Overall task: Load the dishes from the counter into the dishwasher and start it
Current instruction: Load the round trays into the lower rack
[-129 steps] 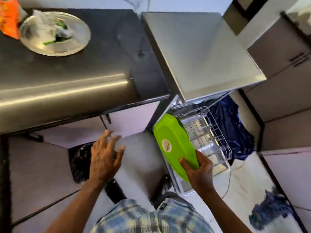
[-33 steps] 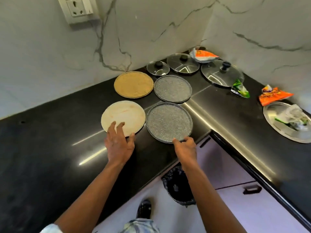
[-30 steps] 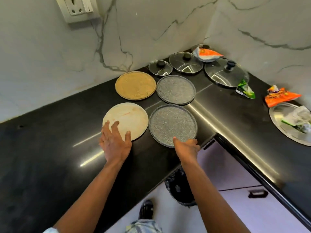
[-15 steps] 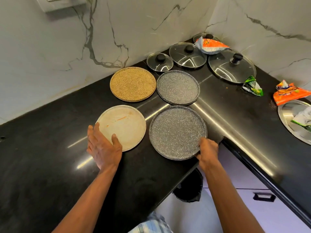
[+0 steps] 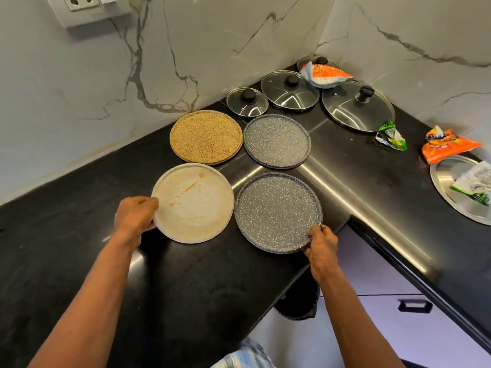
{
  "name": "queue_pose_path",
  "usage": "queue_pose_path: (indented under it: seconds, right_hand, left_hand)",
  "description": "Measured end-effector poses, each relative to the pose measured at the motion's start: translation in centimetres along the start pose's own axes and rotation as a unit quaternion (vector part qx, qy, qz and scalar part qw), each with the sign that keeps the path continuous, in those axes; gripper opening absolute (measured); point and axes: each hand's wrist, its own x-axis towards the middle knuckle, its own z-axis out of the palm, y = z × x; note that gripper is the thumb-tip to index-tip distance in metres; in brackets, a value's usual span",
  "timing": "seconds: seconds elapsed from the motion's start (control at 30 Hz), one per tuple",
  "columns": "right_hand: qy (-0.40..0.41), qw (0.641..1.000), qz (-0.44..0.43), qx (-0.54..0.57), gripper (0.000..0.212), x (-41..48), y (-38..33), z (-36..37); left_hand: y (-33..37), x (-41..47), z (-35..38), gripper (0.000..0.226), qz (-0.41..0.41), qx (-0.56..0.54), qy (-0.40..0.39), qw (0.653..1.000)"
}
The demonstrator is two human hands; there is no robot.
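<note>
Head view: the cream plate [image 5: 194, 205] is gripped at its left rim by the left hand [image 5: 135, 216], whose fingers are curled over the edge, while the near grey speckled plate [image 5: 276, 212] is pinched at its near-right rim by the right hand [image 5: 322, 243]. Both plates lie flat on the black counter [image 5: 186, 288]; the dishwasher is not in view. Each plate is held at one edge only, so a lift from here could let the far side sag and the plate slip out of the hold. The risk is judged greater for the cream plate, on which orange smears are seen. The two rims lie just beside each other, so they could be knocked together if either is tilted inward. The grey plate's gripped rim sits close to the counter's inner corner edge, above a dark bin [image 5: 297, 306], into which it could be dropped by a careless pull. Little room is left behind: a tan plate [image 5: 206, 136] and a second grey plate [image 5: 276, 140] lie close by, with glass lids [image 5: 289, 90] near the wall. Bare counter is seen to the left of and nearer than the cream plate, so that side is judged the freest path.
</note>
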Motion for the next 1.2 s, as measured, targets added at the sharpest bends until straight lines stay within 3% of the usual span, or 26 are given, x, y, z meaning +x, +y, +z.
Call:
queue_pose_path:
  seconds: [0.13,0.33,0.43,0.53,0.63,0.7,0.77,0.83,0.93,1.07,1.2]
  right_hand:
    - [-0.027,0.999,0.007,0.025,0.01,-0.4,-0.3,-0.2]
    - [-0.055,0.996,0.022,0.067,0.011,-0.6,0.0,-0.5]
    - [-0.065,0.992,0.037,0.103,0.032,-0.4,-0.2,-0.4]
    - [-0.081,0.994,0.041,0.056,0.054,0.5,-0.8,-0.4]
    - [-0.054,0.997,0.011,-0.045,0.032,2.4,-1.5,-0.5]
    - [-0.028,0.993,-0.003,-0.113,0.012,4.1,-2.0,-0.8]
    - [-0.035,0.985,-0.006,-0.167,0.017,5.5,-2.7,-1.0]
    - [-0.056,0.976,-0.011,-0.212,0.029,6.3,-3.0,-1.2]
    - [-0.07,0.971,-0.02,-0.229,0.031,6.4,-3.4,-1.4]
    - [-0.091,0.974,0.007,-0.205,0.029,6.8,-4.1,-1.9]
    - [-0.12,0.976,0.046,-0.176,0.031,7.5,-4.8,-1.9]
  left_hand:
    - [-1.0,-1.0,0.5,0.019,-0.034,-0.117,-0.061,0.991]
    - [-0.1,-6.2,4.1,0.019,0.007,-0.179,-0.115,0.977]
    - [0.9,-8.2,8.4,0.019,0.028,-0.147,-0.156,0.976]
    - [1.8,-8.9,12.5,0.012,0.042,-0.079,-0.202,0.975]
    - [2.6,-7.9,15.1,0.02,0.058,0.028,-0.228,0.972]
    - [3.9,-7.2,15.8,0.033,0.122,0.173,-0.188,0.959]
    - [5.8,-6.1,16.2,0.047,0.203,0.287,-0.094,0.931]
    - [8.3,-4.5,17.3,0.05,0.215,0.262,-0.067,0.938]
    - [11.6,-1.2,20.3,0.066,0.152,0.197,-0.064,0.966]
    - [14.5,-1.4,24.0,0.052,0.155,0.257,-0.034,0.953]
    - [15.6,-0.8,25.9,0.04,0.088,0.197,-0.017,0.976]
